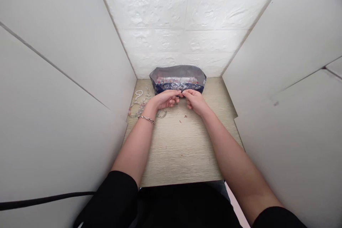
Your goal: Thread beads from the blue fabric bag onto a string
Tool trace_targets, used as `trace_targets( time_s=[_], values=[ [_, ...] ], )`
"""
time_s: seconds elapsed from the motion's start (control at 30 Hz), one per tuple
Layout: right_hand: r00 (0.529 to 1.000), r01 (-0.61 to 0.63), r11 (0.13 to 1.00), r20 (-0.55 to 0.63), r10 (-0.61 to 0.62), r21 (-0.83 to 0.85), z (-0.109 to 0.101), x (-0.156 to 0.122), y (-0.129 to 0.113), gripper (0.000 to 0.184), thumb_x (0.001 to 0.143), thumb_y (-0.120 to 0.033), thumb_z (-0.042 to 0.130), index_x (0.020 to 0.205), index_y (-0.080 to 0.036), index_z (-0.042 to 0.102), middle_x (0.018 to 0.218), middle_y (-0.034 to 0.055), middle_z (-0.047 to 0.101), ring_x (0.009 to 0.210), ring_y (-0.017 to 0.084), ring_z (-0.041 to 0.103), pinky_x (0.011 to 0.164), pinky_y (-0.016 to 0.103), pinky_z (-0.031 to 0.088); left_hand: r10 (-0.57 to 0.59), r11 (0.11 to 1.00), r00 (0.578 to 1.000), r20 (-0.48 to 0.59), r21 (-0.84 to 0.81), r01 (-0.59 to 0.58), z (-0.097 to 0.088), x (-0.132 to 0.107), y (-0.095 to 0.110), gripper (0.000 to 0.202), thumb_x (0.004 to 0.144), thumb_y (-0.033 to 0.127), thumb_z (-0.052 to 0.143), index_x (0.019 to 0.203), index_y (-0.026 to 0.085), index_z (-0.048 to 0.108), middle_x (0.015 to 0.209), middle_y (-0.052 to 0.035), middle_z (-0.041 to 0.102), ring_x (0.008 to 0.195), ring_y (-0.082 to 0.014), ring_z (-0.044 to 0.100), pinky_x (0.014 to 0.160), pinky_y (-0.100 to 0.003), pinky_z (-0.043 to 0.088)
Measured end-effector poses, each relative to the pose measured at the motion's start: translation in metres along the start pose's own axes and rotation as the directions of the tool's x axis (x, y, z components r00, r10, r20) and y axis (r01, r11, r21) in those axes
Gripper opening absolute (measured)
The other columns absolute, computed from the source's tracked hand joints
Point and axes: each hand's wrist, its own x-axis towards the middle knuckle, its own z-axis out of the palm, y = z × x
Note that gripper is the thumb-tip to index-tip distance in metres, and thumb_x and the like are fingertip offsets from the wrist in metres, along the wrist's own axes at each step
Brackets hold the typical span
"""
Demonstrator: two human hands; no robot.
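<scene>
My left hand and my right hand meet at the fingertips above the tabletop, just in front of a bag with a dark blue pattern and a see-through grey upper part. Colourful small beads show inside the bag. Both hands are closed in a pinch, with the other fingers curled. Whatever lies between the fingertips is too small to make out. Left of my left hand lie beaded strings, pale and pinkish; a beaded loop shows partly under my left wrist.
The wooden tabletop is narrow, with white panels on both sides and a white brick-pattern wall behind. Small dark reddish bits lie on the wood. A black cable runs at lower left.
</scene>
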Motion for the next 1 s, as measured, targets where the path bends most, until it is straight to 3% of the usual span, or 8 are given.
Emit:
trace_targets(
  time_s=[0.2, 0.3, 0.4, 0.47, 0.57, 0.73, 1.0],
  values=[
    [0.993, -0.106, 0.982, -0.036, 0.113, 0.155, 0.004, -0.003, -0.007, 0.011, 0.068, -0.025, 0.051, 0.073, -0.015, 0.05, 0.043, -0.008, 0.027, 0.033, 0.002, 0.022, 0.03, 0.016, 0.02, 0.034, 0.997, 0.999, -0.008, 0.072, -0.034, -0.001, -0.001, -0.002, 0.015, 0.071, 0.023, 0.058, 0.083, 0.014, 0.054, 0.081, -0.0035, 0.062, 0.04, 0.0011, 0.043, 0.039, -0.012, 0.036],
    [0.983, -0.151, 0.934, -0.052, 0.177, 0.324, 0.005, -0.002, -0.012, 0.021, 0.063, -0.012, 0.042, 0.083, -0.014, 0.051, 0.047, -0.007, 0.028, 0.036, 0.003, 0.025, 0.032, 0.015, 0.02, 0.031, 0.998, 1.0, 0.0, 0.048, -0.031, -0.001, -0.002, -0.002, 0.015, 0.071, 0.022, 0.058, 0.083, 0.015, 0.054, 0.083, -0.0029, 0.062, 0.043, 0.0005, 0.046, 0.042, -0.013, 0.039],
    [0.96, -0.085, 0.901, -0.206, 0.188, 0.426, 0.007, -0.001, -0.019, 0.029, 0.061, -0.004, 0.039, 0.087, -0.013, 0.048, 0.051, -0.0054, 0.036, 0.038, 0.002, 0.029, 0.033, 0.014, 0.022, 0.031, 0.999, 0.999, 0.017, 0.027, -0.032, -0.001, -0.002, -0.002, 0.014, 0.07, 0.021, 0.059, 0.081, 0.014, 0.053, 0.083, -0.0033, 0.062, 0.046, -0.0002, 0.048, 0.047, -0.014, 0.041],
    [0.926, -0.024, 0.889, -0.326, 0.193, 0.457, 0.01, -0.002, -0.022, 0.025, 0.065, -0.002, 0.039, 0.085, -0.014, 0.046, 0.055, -0.0043, 0.04, 0.04, 0.002, 0.031, 0.034, 0.013, 0.024, 0.035, 0.999, 0.999, 0.03, 0.013, -0.035, 0.0, -0.002, -0.002, 0.015, 0.07, 0.021, 0.06, 0.08, 0.013, 0.053, 0.081, -0.0035, 0.061, 0.049, -0.0008, 0.049, 0.049, -0.015, 0.041],
    [0.894, 0.032, 0.863, -0.4, 0.201, 0.504, 0.015, -0.002, -0.024, 0.012, 0.075, -0.005, 0.037, 0.078, -0.016, 0.041, 0.06, -0.0022, 0.046, 0.041, 0.001, 0.034, 0.036, 0.012, 0.027, 0.042, 0.999, 0.998, 0.044, -0.007, -0.042, 0.001, -0.002, -0.003, 0.016, 0.069, 0.021, 0.061, 0.078, 0.012, 0.052, 0.079, -0.0035, 0.06, 0.053, -0.0018, 0.05, 0.052, -0.016, 0.041],
    [0.904, 0.043, 0.83, -0.375, 0.205, 0.556, 0.018, -0.003, -0.022, 0.017, 0.085, -0.018, 0.037, 0.068, -0.015, 0.037, 0.06, -0.0014, 0.047, 0.039, 0.0, 0.03, 0.033, 0.011, 0.024, 0.047, 0.999, 0.997, 0.058, -0.025, -0.046, 0.002, -0.003, -0.002, 0.014, 0.069, 0.02, 0.06, 0.078, 0.012, 0.052, 0.072, -0.0016, 0.058, 0.055, -0.0026, 0.05, 0.055, -0.017, 0.04],
    [0.954, -0.143, 0.834, -0.152, 0.26, 0.533, 0.022, -0.004, -0.011, 0.02, 0.079, -0.033, 0.05, 0.074, -0.015, 0.046, 0.049, -0.0065, 0.035, 0.034, -0.001, 0.021, 0.028, 0.011, 0.015, 0.074, 0.997, 0.994, 0.083, -0.027, -0.072, 0.003, -0.003, -0.003, 0.008, 0.07, 0.017, 0.058, 0.075, 0.011, 0.055, 0.056, 0.0039, 0.047, 0.049, -0.0011, 0.043, 0.051, -0.015, 0.037]
  ],
)
